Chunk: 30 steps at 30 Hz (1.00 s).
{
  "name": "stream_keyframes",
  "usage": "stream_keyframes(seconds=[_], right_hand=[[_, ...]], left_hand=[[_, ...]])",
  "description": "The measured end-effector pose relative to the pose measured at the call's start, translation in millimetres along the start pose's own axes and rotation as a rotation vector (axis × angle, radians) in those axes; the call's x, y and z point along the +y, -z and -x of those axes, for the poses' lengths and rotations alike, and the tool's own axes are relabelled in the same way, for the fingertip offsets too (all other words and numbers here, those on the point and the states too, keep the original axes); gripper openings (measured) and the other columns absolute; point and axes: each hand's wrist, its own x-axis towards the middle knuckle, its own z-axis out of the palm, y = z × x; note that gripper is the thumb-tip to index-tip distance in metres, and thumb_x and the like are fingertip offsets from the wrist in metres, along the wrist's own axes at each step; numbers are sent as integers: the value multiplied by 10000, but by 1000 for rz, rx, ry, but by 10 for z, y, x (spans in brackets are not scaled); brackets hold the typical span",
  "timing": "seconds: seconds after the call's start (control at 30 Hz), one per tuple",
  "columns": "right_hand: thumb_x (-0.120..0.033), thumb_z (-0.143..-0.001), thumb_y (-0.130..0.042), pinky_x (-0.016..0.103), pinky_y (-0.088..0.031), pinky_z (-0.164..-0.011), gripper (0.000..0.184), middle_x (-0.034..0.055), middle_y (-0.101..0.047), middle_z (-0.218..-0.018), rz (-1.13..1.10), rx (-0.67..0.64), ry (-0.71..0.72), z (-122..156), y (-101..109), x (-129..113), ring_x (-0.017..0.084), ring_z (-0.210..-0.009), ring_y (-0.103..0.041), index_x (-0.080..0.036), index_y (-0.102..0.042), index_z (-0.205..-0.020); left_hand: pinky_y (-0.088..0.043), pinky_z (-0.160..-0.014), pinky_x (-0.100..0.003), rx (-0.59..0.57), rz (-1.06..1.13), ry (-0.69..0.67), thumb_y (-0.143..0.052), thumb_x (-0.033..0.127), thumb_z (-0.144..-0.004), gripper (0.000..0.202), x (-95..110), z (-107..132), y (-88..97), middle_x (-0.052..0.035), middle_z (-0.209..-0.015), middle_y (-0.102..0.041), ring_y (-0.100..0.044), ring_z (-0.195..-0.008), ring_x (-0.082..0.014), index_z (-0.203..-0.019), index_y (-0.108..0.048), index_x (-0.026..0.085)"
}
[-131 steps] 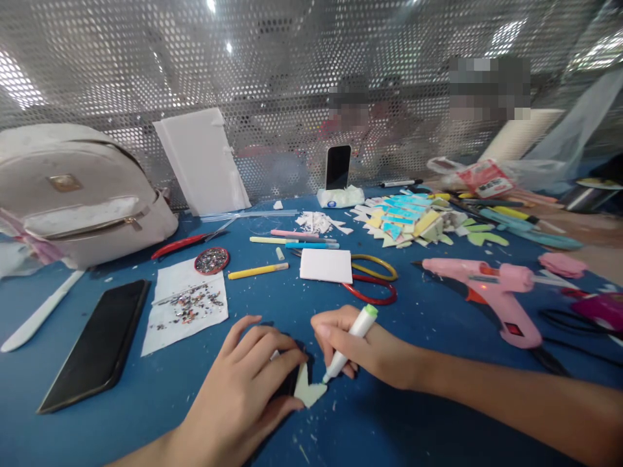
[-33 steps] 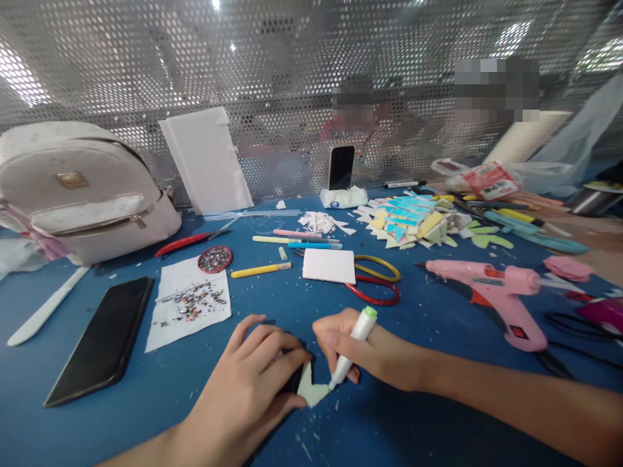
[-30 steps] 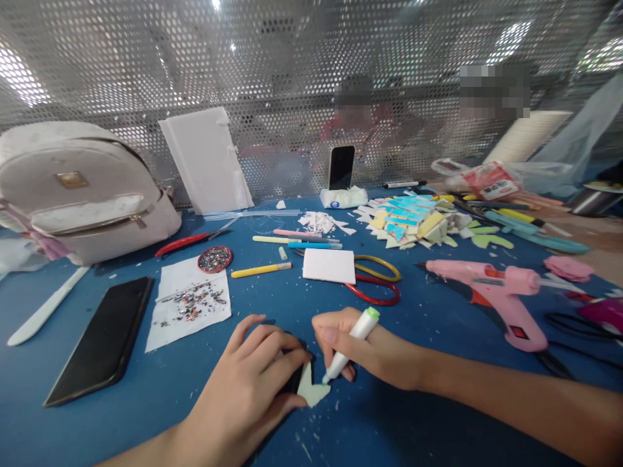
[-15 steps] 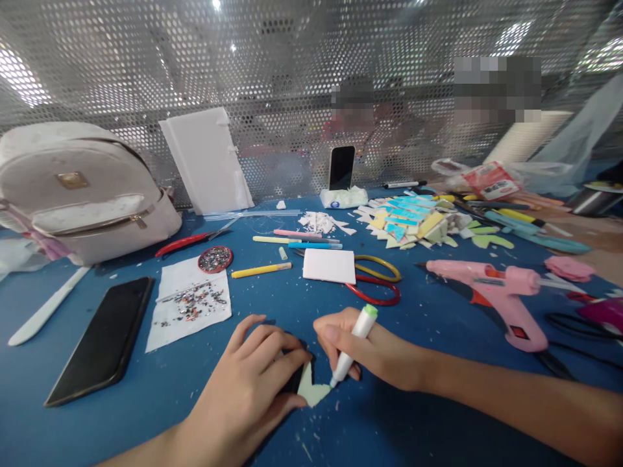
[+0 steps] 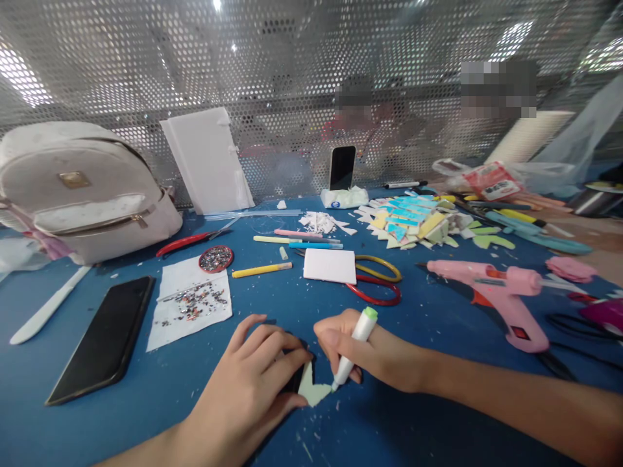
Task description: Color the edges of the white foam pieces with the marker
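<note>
My left hand (image 5: 248, 389) presses its curled fingers down on a small pale green foam piece (image 5: 311, 389) lying on the blue table (image 5: 389, 428); most of the piece is hidden under the fingers. My right hand (image 5: 363, 353) is closed around a white marker with a green end (image 5: 354, 346), held tip down. The marker's tip touches the right edge of the foam piece. Both hands sit close together near the table's front edge.
A black phone (image 5: 102, 337) and a paper with sequins (image 5: 189, 308) lie to the left. A white foam rectangle (image 5: 329, 265) rests on scissors (image 5: 377, 285) behind my hands. A pink glue gun (image 5: 491, 292) lies right. A backpack (image 5: 82, 188), coloured foam pieces (image 5: 413, 224) and a mesh screen stand behind.
The marker tip shifted back and forth by a little along the foam piece's edge. My left hand stayed pressed on the piece. Nothing else on the table moved.
</note>
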Motion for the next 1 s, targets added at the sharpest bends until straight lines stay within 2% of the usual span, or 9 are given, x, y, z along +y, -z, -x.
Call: stream_keyframes(seconds=[0.2,0.37,0.63,0.73,0.87,1.0], right_hand=[[-659,-940,-502,182,-324,-436,626,-13,-508,-598,3,-11,4,1,-3,-8,78,-465,-470,-130,-572,-613],[-637,-944,-503,188,-323,-434,601,-9,-515,-586,8,-21,-5,2,-2,18,85,-465,-469,-137,-566,-615],[-617,-925,-579,196,-412,-516,496,2,-576,-652,-31,-69,-21,-22,-2,16,115,-557,-550,-170,-495,-725],[-545,-941,-573,191,-403,-504,440,8,-592,-650,-3,-65,-37,-12,-2,22,112,-543,-543,-171,-496,-722],[-443,-954,-556,188,-387,-494,360,-4,-577,-640,22,33,-30,-4,-11,20,102,-524,-521,-175,-491,-723],[-421,-939,-558,190,-408,-518,338,4,-605,-653,23,-56,-25,-7,-16,-5,108,-546,-561,-171,-501,-718]], left_hand=[[-257,-1105,-430,-5,-22,1,-460,463,-1054,296,6,-10,3,-7,-1085,-663,-589,-1010,-199,-1181,-582,225],[-272,-1112,-431,-30,-11,2,-490,453,-1045,285,5,-5,14,-5,-1100,-662,-598,-1012,-194,-1189,-590,228],[-291,-1117,-448,-43,-16,8,-515,453,-1036,279,-2,1,12,-8,-1093,-657,-606,-1026,-205,-1191,-595,235],[-275,-1123,-446,-25,-14,7,-497,470,-1039,296,-2,-3,9,-17,-1087,-666,-603,-1016,-204,-1183,-600,234],[-287,-1116,-447,-21,-15,19,-474,479,-1044,310,8,-4,2,-29,-1082,-679,-603,-1011,-209,-1178,-608,233],[-276,-1117,-436,4,-8,17,-470,487,-1043,315,11,1,1,-16,-1076,-674,-601,-1015,-206,-1168,-605,232]])
